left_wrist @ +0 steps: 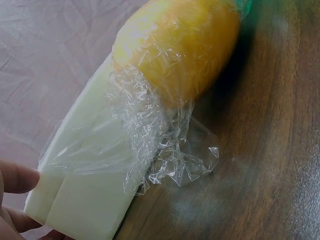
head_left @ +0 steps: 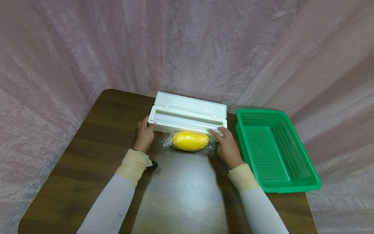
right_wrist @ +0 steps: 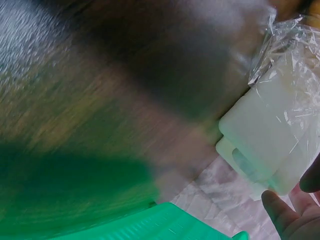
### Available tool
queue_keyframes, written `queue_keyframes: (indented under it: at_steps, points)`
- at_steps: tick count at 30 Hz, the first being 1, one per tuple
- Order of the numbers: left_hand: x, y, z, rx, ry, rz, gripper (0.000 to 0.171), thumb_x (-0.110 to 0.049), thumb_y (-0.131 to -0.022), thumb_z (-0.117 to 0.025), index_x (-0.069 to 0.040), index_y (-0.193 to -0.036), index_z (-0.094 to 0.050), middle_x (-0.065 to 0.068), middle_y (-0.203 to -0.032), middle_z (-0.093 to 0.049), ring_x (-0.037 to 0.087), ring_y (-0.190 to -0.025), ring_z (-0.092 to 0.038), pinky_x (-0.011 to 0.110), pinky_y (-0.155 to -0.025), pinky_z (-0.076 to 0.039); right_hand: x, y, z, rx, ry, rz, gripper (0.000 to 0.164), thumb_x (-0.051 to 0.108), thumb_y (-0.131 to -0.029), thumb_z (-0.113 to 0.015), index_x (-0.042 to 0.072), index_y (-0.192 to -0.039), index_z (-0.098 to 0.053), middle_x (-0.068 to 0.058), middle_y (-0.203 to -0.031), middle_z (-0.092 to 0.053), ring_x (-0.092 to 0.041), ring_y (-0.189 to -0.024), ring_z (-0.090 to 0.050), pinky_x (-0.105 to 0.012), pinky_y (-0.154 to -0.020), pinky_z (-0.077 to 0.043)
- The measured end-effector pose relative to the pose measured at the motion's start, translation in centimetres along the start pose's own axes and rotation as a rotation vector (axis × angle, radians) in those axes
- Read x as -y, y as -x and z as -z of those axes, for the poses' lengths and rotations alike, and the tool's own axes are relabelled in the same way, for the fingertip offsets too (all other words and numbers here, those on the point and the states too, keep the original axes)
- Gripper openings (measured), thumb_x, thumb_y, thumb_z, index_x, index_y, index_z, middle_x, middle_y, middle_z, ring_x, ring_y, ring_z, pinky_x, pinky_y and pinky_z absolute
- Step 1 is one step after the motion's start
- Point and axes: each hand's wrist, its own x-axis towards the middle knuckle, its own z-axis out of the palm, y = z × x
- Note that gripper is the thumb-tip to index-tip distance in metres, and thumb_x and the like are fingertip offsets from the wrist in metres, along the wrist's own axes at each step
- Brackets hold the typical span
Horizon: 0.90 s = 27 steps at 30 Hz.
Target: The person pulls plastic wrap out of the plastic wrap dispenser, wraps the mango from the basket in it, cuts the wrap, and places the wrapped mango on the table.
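Observation:
A white cling film dispenser [head_left: 187, 127] lies at the back of the table with its lid [head_left: 190, 103] raised and a film roll [head_left: 187, 121] inside. Against its front is a yellow, mango-like fruit [head_left: 190, 141] wrapped in clear film [left_wrist: 140, 125], with crumpled ends; film also spreads over the dispenser's front wall. My left hand [head_left: 144, 134] grips the dispenser's left end, its thumb at the front corner. At the right end, my right hand [head_left: 229, 149] reaches one extended digit to a small green slider [head_left: 207, 129] on the front edge, while other fingers touch near the corner.
A green perforated basket [head_left: 242, 143] stands right of the dispenser, close to my right forearm. Behind the brown wooden table [head_left: 96, 156] hangs a pink curtain [head_left: 198, 45]. A small black object [head_left: 153, 165] is beside my left wrist.

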Motion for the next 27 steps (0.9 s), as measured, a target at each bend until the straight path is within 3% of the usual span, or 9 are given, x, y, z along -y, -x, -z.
queue_keyframes:
  at_steps: [21, 27]
  points:
    - [-0.1, 0.1, 0.1, -0.003, -0.006, 0.005, 0.053, -0.022, -0.1, -0.049, -0.01, -0.146, -0.027, 0.018, -0.141, -0.02, 0.03, -0.128, -0.022, 0.046, -0.105, -0.019, -1.1, 0.8, 0.0, -0.053, -0.043, -0.021, 0.074, -0.019, -0.072, -0.052, 0.023, -0.133, -0.052, -0.021, -0.128, -0.043, -0.035, -0.118, -0.039, -0.047, -0.088, -0.043]
    - [0.0, 0.0, 0.1, -0.011, -0.009, -0.001, 0.053, -0.023, -0.1, -0.049, -0.01, -0.146, -0.027, 0.018, -0.141, -0.021, 0.03, -0.128, -0.023, 0.046, -0.105, -0.02, -1.4, 1.2, -0.2, -0.079, -0.04, -0.069, 0.072, -0.017, -0.072, -0.051, 0.023, -0.132, -0.053, -0.022, -0.13, -0.041, -0.038, -0.113, -0.043, -0.048, -0.072, -0.047]
